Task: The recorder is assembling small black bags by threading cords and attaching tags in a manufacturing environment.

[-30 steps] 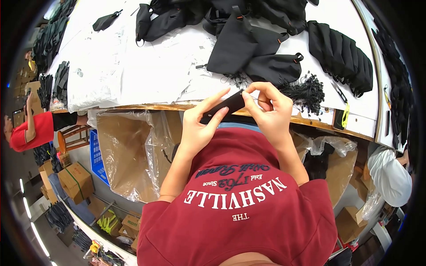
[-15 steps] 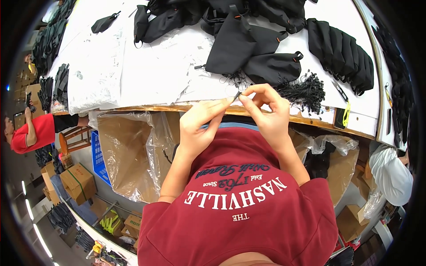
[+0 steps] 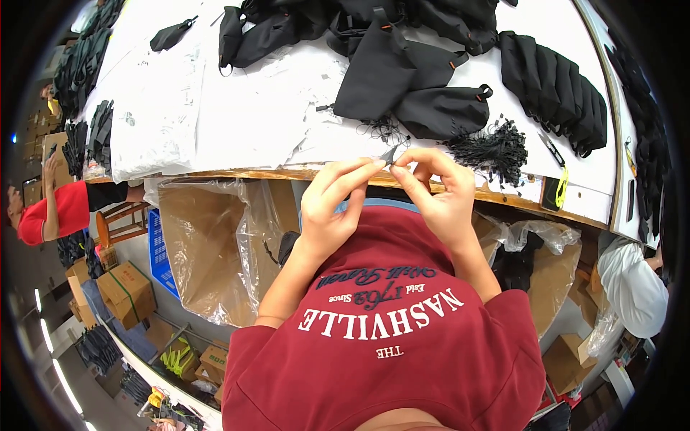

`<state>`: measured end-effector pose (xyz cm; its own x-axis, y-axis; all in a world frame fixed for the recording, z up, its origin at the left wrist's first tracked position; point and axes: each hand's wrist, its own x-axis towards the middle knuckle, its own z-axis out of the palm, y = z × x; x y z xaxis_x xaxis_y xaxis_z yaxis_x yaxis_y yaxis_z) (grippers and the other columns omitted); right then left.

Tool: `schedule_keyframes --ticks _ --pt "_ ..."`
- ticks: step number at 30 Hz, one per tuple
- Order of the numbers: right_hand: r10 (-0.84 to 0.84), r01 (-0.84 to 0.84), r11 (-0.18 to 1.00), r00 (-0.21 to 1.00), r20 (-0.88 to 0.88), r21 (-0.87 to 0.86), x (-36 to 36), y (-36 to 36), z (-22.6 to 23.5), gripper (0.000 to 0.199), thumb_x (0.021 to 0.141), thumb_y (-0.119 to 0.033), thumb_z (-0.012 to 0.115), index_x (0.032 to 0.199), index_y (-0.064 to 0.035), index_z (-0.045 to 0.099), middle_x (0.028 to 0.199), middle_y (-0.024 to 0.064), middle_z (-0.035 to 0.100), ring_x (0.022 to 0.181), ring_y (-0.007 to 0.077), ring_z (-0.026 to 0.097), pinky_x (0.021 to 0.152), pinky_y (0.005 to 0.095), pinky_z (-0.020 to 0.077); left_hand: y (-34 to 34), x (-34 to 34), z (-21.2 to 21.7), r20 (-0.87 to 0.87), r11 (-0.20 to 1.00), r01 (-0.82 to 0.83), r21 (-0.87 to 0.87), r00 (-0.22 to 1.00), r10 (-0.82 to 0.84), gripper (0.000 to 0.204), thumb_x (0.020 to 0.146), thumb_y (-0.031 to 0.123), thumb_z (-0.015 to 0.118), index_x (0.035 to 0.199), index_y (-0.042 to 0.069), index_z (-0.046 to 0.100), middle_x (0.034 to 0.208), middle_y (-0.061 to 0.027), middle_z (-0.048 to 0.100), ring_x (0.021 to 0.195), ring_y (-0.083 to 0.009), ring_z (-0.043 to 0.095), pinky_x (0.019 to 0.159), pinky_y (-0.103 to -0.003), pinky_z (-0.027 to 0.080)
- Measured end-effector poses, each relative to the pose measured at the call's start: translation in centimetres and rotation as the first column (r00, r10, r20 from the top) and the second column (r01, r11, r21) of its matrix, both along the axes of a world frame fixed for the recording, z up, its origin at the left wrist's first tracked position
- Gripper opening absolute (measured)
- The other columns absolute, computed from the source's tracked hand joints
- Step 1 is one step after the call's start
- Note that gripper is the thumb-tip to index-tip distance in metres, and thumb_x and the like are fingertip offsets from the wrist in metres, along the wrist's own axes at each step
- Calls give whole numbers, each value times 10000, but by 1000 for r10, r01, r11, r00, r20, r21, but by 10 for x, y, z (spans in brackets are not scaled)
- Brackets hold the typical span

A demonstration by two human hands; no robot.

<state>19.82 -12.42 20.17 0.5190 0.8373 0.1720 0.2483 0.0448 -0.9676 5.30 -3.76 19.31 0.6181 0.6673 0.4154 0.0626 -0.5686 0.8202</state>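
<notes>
Just over the table's front edge, my left hand [image 3: 336,201] and my right hand [image 3: 440,188] meet with fingertips pinched. Between them is a small dark piece [image 3: 389,156], too small to name, gripped from both sides. Beyond my fingers lies a loose tangle of thin black cords [image 3: 384,131]. A thick bundle of black cords [image 3: 496,151] rests on the table to the right of my right hand. Black fabric pouches [image 3: 442,111] with small loops lie behind it, one overlapping another.
A row of stacked black pouches [image 3: 553,90] lies at right, with a utility knife [image 3: 552,149] near it. Plastic sheets [image 3: 151,108] cover the table's left. Lined cardboard boxes [image 3: 208,244] stand under the edge. Another person in a red shirt [image 3: 65,212] is at far left.
Both hands have shifted slightly, with my right hand a little lower and to the right. The small dark piece now shows more between my fingertips.
</notes>
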Motion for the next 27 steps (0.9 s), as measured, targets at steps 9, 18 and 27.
schedule_keyframes --ticks 9,18,27 --pt "13 -14 999 999 42 31 -2 -2 0 80 790 -16 696 853 -36 651 525 -29 482 460 10 389 428 196 280 6 -6 4 -14 998 51 29 999 -51 299 750 -150 590 986 12 674 986 -121 660 913 -217 635 767 -284 514" --pt "267 -352 935 771 -578 -38 14 -10 -1 68 816 -38 687 845 -11 632 607 -3 584 493 43 527 441 179 385 12 -17 -3 324 613 414 -673 910 -258 150 864 50 611 979 -41 647 966 -92 650 890 -156 606 812 -267 468" --pt "314 -515 848 678 -664 -125 17 -5 -7 125 831 -102 691 845 -4 615 578 13 583 499 65 560 479 205 454 7 -14 -14 138 688 281 -670 957 -256 124 865 49 623 976 -3 604 904 -43 623 819 -93 587 738 -227 464"
